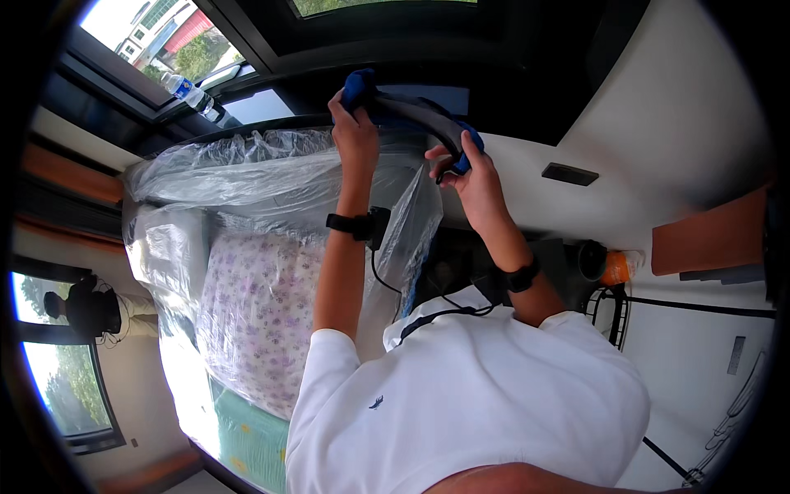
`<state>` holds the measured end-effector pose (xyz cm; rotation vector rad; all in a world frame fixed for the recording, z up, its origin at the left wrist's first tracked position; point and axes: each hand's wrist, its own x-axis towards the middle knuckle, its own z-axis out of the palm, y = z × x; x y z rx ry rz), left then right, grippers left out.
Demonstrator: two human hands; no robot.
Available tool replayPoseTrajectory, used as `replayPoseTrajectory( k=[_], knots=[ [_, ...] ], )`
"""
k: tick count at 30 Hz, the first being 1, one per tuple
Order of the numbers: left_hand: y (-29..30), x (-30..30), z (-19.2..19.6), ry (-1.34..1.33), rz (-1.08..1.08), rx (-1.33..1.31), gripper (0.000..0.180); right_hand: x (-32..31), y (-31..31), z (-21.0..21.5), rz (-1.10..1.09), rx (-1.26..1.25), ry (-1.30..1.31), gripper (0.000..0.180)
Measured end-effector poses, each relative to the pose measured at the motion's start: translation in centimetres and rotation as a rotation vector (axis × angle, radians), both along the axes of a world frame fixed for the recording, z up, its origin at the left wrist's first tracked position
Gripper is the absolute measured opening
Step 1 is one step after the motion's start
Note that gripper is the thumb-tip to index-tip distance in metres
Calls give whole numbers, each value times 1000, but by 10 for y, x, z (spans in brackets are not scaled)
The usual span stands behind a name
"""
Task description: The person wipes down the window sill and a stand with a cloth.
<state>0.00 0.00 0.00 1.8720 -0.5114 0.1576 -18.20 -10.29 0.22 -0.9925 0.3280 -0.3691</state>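
Left hand (357,136) stretched forward, curled — right hand (478,183) nearer, curled too.

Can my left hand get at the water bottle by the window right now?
Probably not as things stand: your left hand is holding the blue cloth, and the water bottle is off to its left by the window. With that grip released, nothing obvious seems to block the way.

Head-worn, set behind the fingers (337,108), the fisheye camera looks down at them from fairly near. Its wide view reaches a window (196,51) beyond them, leftward.
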Motion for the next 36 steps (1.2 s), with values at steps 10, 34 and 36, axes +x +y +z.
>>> replayPoseTrajectory(
  k=[10, 34, 36],
  knots=[
    [-94, 13, 11, -395, -288, 473, 44, 123, -112, 11, -255, -1416, 91, 42],
    [-27, 13, 48, -45, -544, 268, 62, 170, -90, 73, 502, -1611, 790, 99],
    [-12, 13, 33, -158, -446, 190, 60, 188, -84, 57, 492, -1683, 725, 99]
  ],
)
